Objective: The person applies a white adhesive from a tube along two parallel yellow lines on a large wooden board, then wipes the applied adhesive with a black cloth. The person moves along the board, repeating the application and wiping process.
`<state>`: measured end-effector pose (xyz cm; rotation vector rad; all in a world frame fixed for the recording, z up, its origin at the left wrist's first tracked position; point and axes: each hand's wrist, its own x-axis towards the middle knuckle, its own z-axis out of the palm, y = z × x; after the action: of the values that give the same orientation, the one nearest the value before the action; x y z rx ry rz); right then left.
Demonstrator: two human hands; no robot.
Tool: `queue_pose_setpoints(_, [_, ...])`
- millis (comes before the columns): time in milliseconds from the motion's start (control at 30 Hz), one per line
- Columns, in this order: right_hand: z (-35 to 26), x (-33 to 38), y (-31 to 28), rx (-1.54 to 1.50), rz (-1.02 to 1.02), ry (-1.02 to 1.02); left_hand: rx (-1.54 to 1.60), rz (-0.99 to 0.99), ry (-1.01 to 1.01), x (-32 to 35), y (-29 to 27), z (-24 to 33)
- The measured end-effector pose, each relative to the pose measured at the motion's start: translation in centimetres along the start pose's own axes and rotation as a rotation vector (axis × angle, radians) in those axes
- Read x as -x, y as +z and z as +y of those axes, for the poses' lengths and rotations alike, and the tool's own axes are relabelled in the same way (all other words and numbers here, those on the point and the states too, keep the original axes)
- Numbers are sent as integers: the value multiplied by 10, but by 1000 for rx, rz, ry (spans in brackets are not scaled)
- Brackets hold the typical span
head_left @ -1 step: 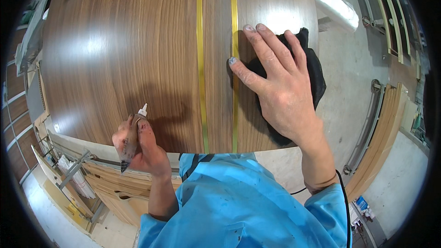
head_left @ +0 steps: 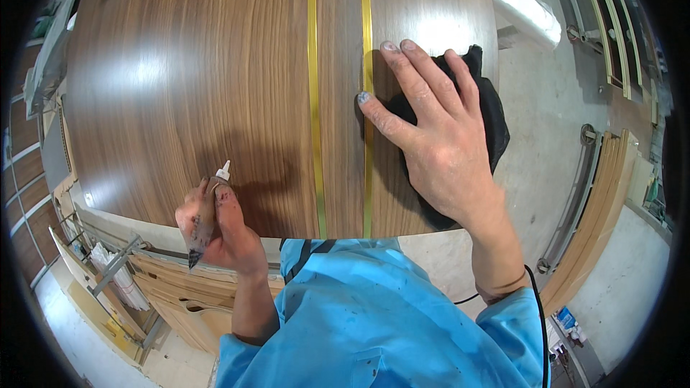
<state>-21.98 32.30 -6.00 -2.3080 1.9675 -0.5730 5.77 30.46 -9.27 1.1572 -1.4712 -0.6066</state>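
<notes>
A small squeeze bottle (head_left: pixel 203 228) with a white pointed nozzle sits in my left hand (head_left: pixel 233 238). Its body is see-through and stained dark, and the nozzle points up and away over the near edge of a brown wood-grain panel (head_left: pixel 194 50). Two gold strips (head_left: pixel 314 72) run lengthwise along the panel. My right hand (head_left: pixel 442 140) is spread out over the panel's right part, fingers stretched, the thumb tip beside the right-hand gold strip. Under its palm lies a crumpled black cloth (head_left: pixel 493 118), mostly covered by the hand. Both hands have stained fingers.
A white wrapped roll (head_left: pixel 525 11) lies past the panel's right edge. Stacked wooden strips (head_left: pixel 586 223) stand at the right, with long pale profiles (head_left: pixel 607 21) beyond. Wooden boards (head_left: pixel 183 284) and a metal frame (head_left: pixel 122 255) are at the lower left.
</notes>
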Motion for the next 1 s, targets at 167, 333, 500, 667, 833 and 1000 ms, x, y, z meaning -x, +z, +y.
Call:
queue_pose_setpoints(167, [-13,18,-3,-54,-27,21,-28,41,-46,4,-2,-2])
queue_pose_setpoints(333, [-12,31,-3,-72,-29,-26,3,37,-54,0,10,-5])
queue_pose_setpoints(500, [-19,47,-4,-126,-54,2,21,67,-101,1,18,0])
queue_pose_setpoints(667, [-29,63,-5,-147,-70,-1,9,57,-101,2,19,0])
queue_pose_setpoints(833, [-40,76,-5,-190,-89,-5,26,22,-65,2,16,-6])
queue_pose_setpoints(1000, [-48,90,-6,-192,-92,-37,-20,3,-20,3,13,-8])
